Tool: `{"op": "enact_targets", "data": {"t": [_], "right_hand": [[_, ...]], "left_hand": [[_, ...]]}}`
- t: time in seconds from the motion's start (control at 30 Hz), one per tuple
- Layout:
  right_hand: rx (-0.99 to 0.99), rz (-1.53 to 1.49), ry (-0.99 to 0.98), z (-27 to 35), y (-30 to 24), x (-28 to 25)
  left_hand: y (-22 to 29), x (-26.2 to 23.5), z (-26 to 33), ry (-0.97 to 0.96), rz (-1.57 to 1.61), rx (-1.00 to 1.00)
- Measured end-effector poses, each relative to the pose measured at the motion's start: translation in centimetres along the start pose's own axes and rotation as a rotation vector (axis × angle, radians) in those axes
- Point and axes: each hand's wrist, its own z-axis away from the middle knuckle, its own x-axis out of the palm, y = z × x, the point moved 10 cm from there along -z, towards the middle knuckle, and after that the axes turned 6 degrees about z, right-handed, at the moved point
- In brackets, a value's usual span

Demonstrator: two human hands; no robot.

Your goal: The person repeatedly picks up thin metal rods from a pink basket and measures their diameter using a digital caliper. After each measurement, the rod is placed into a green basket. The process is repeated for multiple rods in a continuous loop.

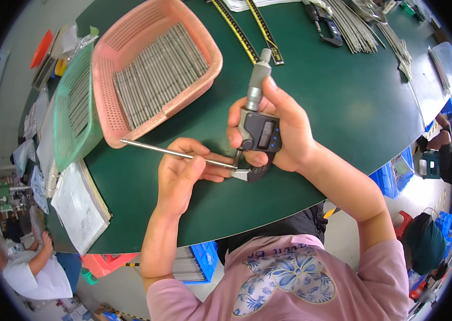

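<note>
Okay, reads to me as gauging: left hand [175, 179] pinches the steel rod [151, 147], right end at the measuring gap of the micrometer [259, 132]; right hand [293, 131] is clamped round that. Rod lies left of the right hand. Can't tell contact; next probably wants rod squared in the gap.

A micrometer [261, 131], metal rods [159, 75] and blue crates [208, 258] show a workshop.
</note>
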Motion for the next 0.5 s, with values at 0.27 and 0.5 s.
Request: {"op": "enact_targets", "data": {"t": [0.27, 0.5], "right_hand": [[-0.006, 0.039, -0.009, 0.09, 0.04, 0.5], [0.103, -0.036, -0.02, 0.19, 0.68, 0.59]], "left_hand": [[-0.02, -0.63, 0.32, 0.133, -0.015, 0.039], [0.27, 0.12, 0.48, 0.058, 0.06, 0.029]]}}
